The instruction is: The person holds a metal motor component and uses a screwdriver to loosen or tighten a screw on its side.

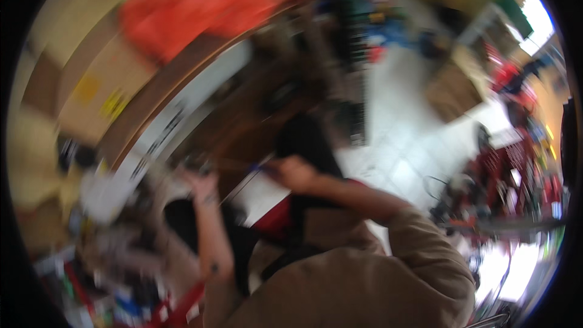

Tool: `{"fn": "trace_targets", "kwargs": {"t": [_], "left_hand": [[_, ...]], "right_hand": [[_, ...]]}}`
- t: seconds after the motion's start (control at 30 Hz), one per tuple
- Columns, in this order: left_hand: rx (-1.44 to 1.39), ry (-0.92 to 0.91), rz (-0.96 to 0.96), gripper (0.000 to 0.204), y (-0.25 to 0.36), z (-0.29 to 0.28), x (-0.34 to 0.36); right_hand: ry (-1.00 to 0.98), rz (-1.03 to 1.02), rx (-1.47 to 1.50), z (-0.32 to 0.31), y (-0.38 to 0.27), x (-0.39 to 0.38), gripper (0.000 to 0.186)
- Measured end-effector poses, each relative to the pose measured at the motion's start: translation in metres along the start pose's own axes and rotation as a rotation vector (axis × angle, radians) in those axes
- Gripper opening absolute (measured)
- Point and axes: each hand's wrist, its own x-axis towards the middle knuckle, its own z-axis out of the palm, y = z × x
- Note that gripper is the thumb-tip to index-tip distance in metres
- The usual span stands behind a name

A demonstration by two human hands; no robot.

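Observation:
Motion blur smears most of the view. My left hand (199, 183) is turned palm up in front of me, its fingers curled at a small grey, metallic-looking thing (198, 163) whose kind I cannot make out. To the right of it, my right hand (293, 174) is closed around a thin thing with a blue part (260, 167) showing at the fingers. That blue part points left, toward the left hand. Both hands are held above my bent knees, apart from each other. The fingertips and exact grips are too blurred to read.
A brown table edge (159, 104) runs diagonally at the left, bearing a cardboard box (97, 88) and an orange plastic bag (200, 15). Another cardboard box (456, 88) stands on the pale tiled floor (401, 152). Dark red crates (504, 167) and clutter crowd the right side.

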Motion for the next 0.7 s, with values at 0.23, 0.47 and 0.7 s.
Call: {"fn": "trace_targets", "kwargs": {"t": [0.23,0.47,0.7], "left_hand": [[-0.105,0.136,0.007,0.045,0.006,0.022,-0.011],[-0.091,0.184,0.016,0.045,0.001,0.023,-0.023],[-0.101,0.14,-0.009,0.042,-0.002,0.023,-0.021]], "right_hand": [[0.072,0.081,0.205,-0.008,-0.034,0.003,0.032],[0.123,0.033,0.227,-0.001,-0.036,-0.007,0.031],[0.083,0.133,0.273,-0.004,-0.041,-0.011,0.034]]}}
